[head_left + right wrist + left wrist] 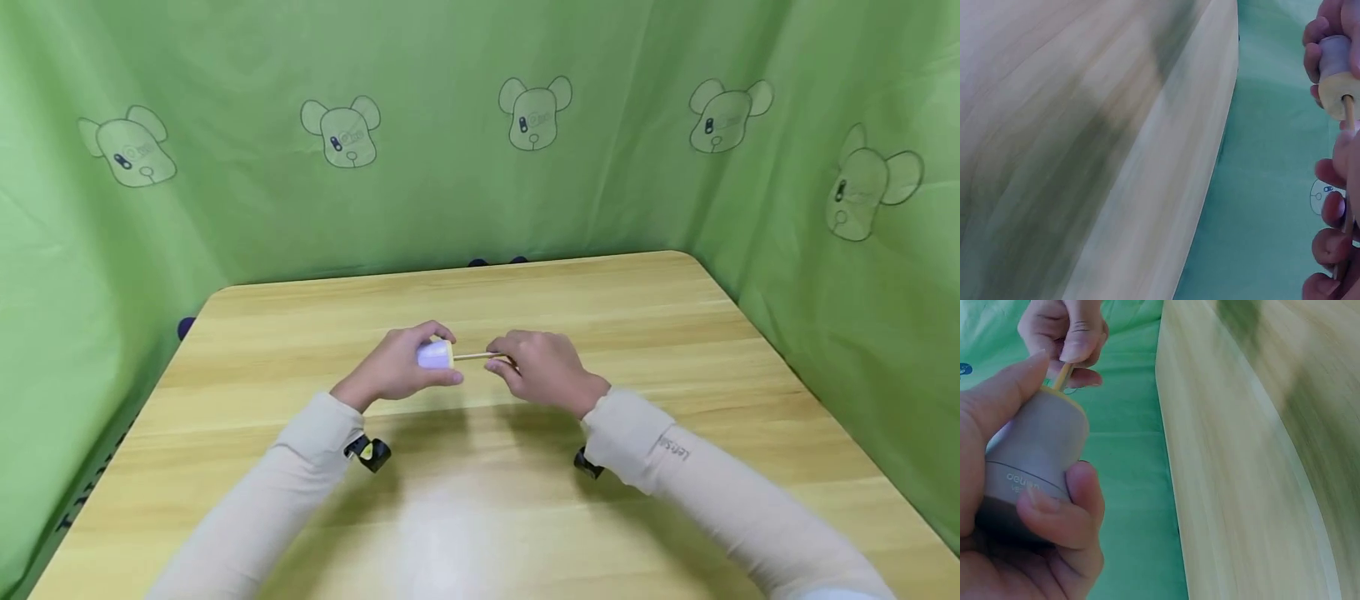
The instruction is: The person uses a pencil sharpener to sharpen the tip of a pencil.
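Note:
My left hand (397, 367) grips a lavender electric pencil sharpener (433, 356), lying on its side above the table with its yellow end turned right. In the left wrist view the sharpener's body (1044, 434) shows a dark base and small lettering, thumb and fingers wrapped around it. A slim wooden pencil (472, 357) runs straight into the hole in that yellow end, as the right wrist view of the pencil (1349, 112) also shows. My right hand (546, 367) pinches the pencil a short way from the sharpener. The pencil's tip is hidden inside.
Below both hands spreads a light wood-grain table (465, 467). A green curtain (450, 200) printed with bear heads surrounds its back and sides. Each wrist wears a small black camera mount, such as the left one (369, 452).

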`<action>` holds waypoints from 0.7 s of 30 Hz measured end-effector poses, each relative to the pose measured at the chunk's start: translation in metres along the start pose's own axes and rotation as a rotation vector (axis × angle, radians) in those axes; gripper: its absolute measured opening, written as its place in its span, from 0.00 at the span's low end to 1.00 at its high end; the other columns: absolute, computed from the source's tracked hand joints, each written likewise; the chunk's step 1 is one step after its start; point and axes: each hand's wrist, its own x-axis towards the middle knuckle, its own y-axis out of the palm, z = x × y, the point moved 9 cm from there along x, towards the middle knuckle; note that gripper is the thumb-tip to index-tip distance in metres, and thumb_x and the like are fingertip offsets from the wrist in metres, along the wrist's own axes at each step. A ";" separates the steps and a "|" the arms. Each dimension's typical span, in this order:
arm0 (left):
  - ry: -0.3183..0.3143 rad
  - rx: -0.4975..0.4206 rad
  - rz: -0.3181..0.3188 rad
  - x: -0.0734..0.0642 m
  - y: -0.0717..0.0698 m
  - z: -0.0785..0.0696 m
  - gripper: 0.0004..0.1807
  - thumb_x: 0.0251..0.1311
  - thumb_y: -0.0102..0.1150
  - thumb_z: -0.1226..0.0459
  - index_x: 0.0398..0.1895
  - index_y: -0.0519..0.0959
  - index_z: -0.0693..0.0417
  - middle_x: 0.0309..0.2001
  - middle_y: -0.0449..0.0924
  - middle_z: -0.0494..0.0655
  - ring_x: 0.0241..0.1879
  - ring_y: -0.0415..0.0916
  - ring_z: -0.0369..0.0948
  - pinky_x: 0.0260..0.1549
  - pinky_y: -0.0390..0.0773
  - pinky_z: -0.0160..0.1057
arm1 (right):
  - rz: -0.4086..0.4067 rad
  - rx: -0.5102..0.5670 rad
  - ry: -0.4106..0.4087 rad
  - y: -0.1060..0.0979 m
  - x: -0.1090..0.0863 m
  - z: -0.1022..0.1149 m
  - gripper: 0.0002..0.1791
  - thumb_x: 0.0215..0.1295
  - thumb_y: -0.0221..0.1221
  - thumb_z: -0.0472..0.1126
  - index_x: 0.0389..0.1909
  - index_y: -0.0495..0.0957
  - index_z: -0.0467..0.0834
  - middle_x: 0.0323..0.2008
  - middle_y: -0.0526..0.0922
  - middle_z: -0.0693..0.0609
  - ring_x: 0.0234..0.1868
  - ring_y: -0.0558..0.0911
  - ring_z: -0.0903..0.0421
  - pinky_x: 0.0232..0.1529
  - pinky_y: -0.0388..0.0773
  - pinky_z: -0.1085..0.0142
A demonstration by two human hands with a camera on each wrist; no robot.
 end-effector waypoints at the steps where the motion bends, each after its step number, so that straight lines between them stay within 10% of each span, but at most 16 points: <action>1: -0.006 -0.004 -0.001 0.000 -0.001 0.001 0.26 0.52 0.72 0.53 0.53 0.75 0.49 0.35 0.76 0.51 0.31 0.74 0.44 0.27 0.76 0.40 | -0.040 -0.021 -0.020 -0.001 0.000 -0.001 0.08 0.63 0.65 0.44 0.36 0.84 0.43 0.27 0.83 0.54 0.22 0.78 0.62 0.20 0.73 0.66; 10: -0.112 -0.180 0.046 0.002 -0.005 0.009 0.26 0.54 0.70 0.51 0.54 0.74 0.47 0.34 0.75 0.54 0.22 0.73 0.44 0.15 0.71 0.36 | -0.472 -0.153 -0.154 -0.020 -0.011 -0.005 0.09 0.60 0.66 0.45 0.33 0.83 0.43 0.25 0.82 0.50 0.24 0.79 0.50 0.34 0.69 0.51; 21: -0.128 -0.253 0.072 0.002 -0.006 0.006 0.24 0.56 0.69 0.53 0.53 0.73 0.48 0.34 0.74 0.55 0.19 0.71 0.43 0.12 0.66 0.34 | -0.579 -0.155 -0.161 -0.027 -0.013 0.001 0.17 0.73 0.53 0.47 0.30 0.82 0.41 0.28 0.84 0.49 0.29 0.81 0.50 0.39 0.67 0.49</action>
